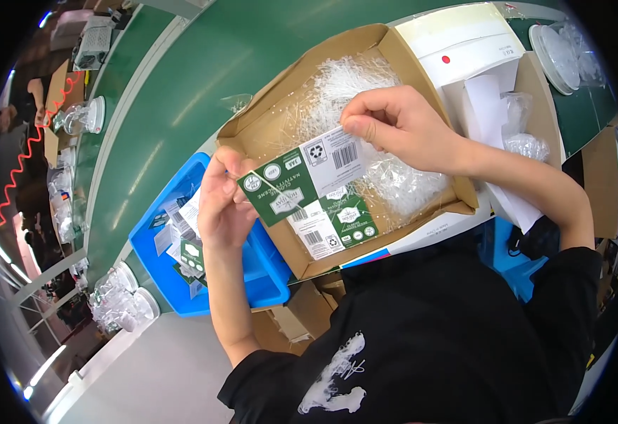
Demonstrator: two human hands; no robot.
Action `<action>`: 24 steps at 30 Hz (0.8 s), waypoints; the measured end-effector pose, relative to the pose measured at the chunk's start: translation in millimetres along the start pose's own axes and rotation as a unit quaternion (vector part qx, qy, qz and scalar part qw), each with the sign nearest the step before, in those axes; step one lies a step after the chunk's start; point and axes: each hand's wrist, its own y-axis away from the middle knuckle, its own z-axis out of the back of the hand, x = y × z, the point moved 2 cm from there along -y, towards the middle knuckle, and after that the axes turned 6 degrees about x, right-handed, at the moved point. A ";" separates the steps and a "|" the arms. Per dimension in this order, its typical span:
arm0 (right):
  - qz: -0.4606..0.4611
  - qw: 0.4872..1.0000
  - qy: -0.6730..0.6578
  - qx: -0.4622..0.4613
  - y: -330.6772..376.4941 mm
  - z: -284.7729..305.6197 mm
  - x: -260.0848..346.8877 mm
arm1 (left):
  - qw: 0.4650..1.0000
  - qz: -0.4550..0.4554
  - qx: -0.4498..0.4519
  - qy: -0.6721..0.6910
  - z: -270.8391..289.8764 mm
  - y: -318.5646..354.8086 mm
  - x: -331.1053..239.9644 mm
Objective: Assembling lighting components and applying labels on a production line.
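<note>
A green and white printed card (300,185) is held tilted above a shallow cardboard box (422,78). My left hand (223,198) pinches the card's left edge, where a thin clear strand crosses its corner. With thumb and forefinger closed, my right hand (401,131) grips the card's upper right corner. Beneath lies a tangled heap of thin clear plastic strands (351,78), spread over the box floor. More green and white cards (316,237) rest at the box's near side, partly covered by the held one.
Left of the box stands a blue plastic bin (270,265) with loose cards (190,254) in it. A white carton (464,42) and an open box with white paper (489,113) are at the right. Clear domed items (122,297) stand along the green table (182,92); a person (19,106) is at far left.
</note>
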 end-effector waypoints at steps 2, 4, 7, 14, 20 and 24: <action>-0.003 1.000 0.002 -0.009 -2.5 0.5 -0.5 | 1.000 0.005 0.004 -0.013 4.1 0.1 -5.5; -0.004 1.000 0.007 -0.017 -3.1 1.8 -2.2 | 1.000 0.011 0.016 0.012 5.2 1.5 -8.1; 0.017 0.999 0.030 -0.033 -0.9 3.4 -6.0 | 0.999 -0.027 -0.033 0.026 10.3 5.7 -20.0; -0.027 0.996 -0.029 -0.085 -3.0 7.1 -6.4 | 0.929 -0.131 -0.256 -0.234 30.7 4.4 -30.3; -0.037 0.995 -0.052 -0.078 -2.2 0.5 -8.9 | 0.799 -0.127 -0.275 -0.520 14.8 -0.5 -16.5; -0.031 0.996 -0.048 -0.071 -0.6 0.0 -9.5 | 0.681 -0.115 -0.285 -0.665 18.6 -1.4 -16.6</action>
